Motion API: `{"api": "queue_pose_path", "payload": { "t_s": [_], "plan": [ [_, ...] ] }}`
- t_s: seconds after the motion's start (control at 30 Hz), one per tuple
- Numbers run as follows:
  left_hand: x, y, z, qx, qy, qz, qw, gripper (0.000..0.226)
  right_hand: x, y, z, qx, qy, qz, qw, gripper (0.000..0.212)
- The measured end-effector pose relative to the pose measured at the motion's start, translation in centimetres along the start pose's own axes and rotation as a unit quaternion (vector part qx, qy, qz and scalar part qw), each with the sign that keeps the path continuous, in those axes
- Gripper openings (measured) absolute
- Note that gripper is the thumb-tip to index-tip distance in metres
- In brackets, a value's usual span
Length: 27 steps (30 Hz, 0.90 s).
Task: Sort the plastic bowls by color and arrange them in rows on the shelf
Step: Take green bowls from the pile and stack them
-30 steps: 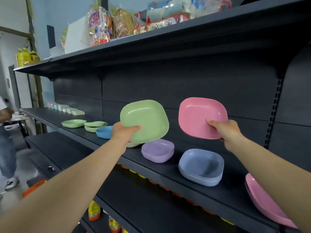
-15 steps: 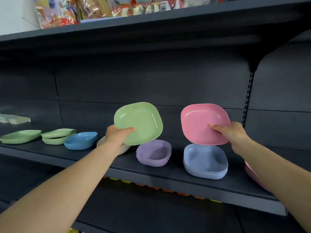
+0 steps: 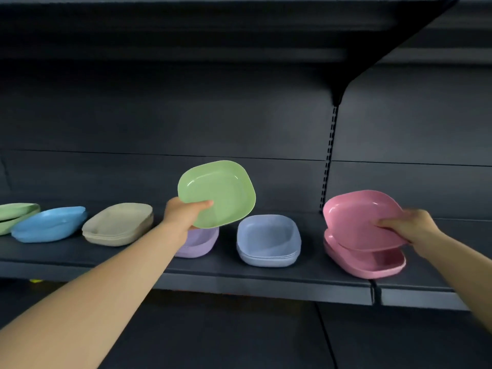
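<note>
the left hand (image 3: pixel 183 214) pinched a green bowl (image 3: pixel 217 194) above the purple bowl (image 3: pixel 198 242); the right hand (image 3: pixel 410 229) pinched a pink bowl (image 3: pixel 359 219) just over the pink stack (image 3: pixel 372 265) on the shelf (image 3: pixel 239 282); no writing was readable

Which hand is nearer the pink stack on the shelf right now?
Right. The right hand holds a pink bowl just above the pink stack. The left hand holds a green bowl farther left, over the purple bowls.
</note>
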<state>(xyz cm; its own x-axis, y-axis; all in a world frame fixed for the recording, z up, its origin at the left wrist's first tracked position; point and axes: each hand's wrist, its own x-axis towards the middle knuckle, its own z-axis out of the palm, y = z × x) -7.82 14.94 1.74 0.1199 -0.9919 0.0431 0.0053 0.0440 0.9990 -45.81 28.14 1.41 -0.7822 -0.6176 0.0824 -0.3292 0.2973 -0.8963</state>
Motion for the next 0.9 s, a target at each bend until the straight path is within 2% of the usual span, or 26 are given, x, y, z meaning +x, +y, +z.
{"api": "queue_pose_path", "payload": {
  "t_s": [0.13, 0.3, 0.37, 0.5, 0.7, 0.8, 0.83, 0.9],
  "plan": [
    [-1.7, 0.0, 5.5, -0.019, -0.008, -0.002, 1.0, 0.04, 2.6, 1.8, -0.4, -0.018, -0.025, -0.019, 0.999, 0.039],
    [-3.9, -1.0, 12.4, -0.021, 0.003, -0.013, 1.0, 0.045, 5.8, 5.0, 0.6, -0.078, -0.093, -0.032, 0.992, 0.037],
    [-5.1, -1.4, 14.8, -0.014, 0.003, -0.013, 1.0, 0.043, 6.6, 6.1, 0.9, -0.123, -0.118, -0.031, 0.985, 0.048],
    [-7.3, -2.1, 18.3, -0.014, 0.003, -0.017, 1.0, 0.042, 7.1, 7.9, 1.4, -0.203, -0.138, -0.044, 0.969, 0.085],
    [-9.8, -2.8, 20.9, 0.003, -0.003, -0.029, 1.0, 0.032, 6.7, 7.5, 0.6, -0.2, -0.171, -0.092, 0.96, 0.083],
    [-9.9, -2.7, 20.7, 0.042, 0.011, -0.004, 0.999, 0.03, 6.1, 5.7, -0.4, -0.142, -0.143, -0.191, 0.961, 0.074],
    [-9.9, -2.6, 20.4, 0.058, 0.017, 0.008, 0.998, 0.03, 5.8, 5.0, -0.6, -0.109, -0.15, -0.232, 0.955, 0.07],
    [-10.0, -2.4, 19.5, 0.082, 0.026, 0.029, 0.996, 0.032, 4.4, 3.5, -0.7, -0.035, -0.213, -0.285, 0.934, 0.07]
  ]
}}
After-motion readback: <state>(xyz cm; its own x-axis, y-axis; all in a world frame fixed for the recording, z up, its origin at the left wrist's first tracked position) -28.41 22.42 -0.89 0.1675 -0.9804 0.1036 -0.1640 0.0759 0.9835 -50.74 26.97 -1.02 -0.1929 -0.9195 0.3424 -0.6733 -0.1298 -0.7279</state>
